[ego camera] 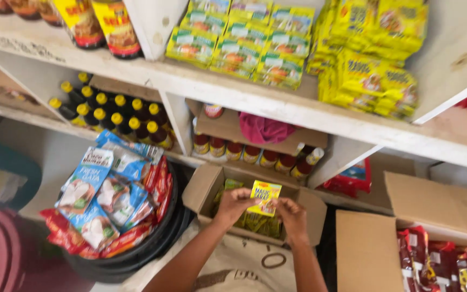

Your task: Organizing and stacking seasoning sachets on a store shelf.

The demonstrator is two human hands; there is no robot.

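- White wooden shelves point(277, 105) fill the background of a small shop, stocked with packets and bottles; the floor below is crowded with boxes.
- An open carton point(206, 186) sits at 6 o'clock below the shelves, with more yellow sachets lying inside it.
- The left hand point(233, 204) pinches the lower left edge of a yellow sachet point(265, 196); the right hand point(292, 213) pinches its lower right corner. Both are closed narrowly on it, holding it upright just above the carton.
- At 9 o'clock a black tub point(136, 254) holds blue pouches point(90, 186) and red packets, heaped to the rim.
- At 10 o'clock stand dark bottles point(114, 116) with yellow caps; at 12 o'clock, small jars point(233, 150) in a tray, a pink cloth point(263, 130) above them.
- At 3 o'clock a second carton point(395, 243) holds red packets point(439, 265).
- Risk, as I judge it: the grip is only fingertip-deep on the sachet's edge, so it could slip and fall back among the others; a hard pull by both hands might tear it.
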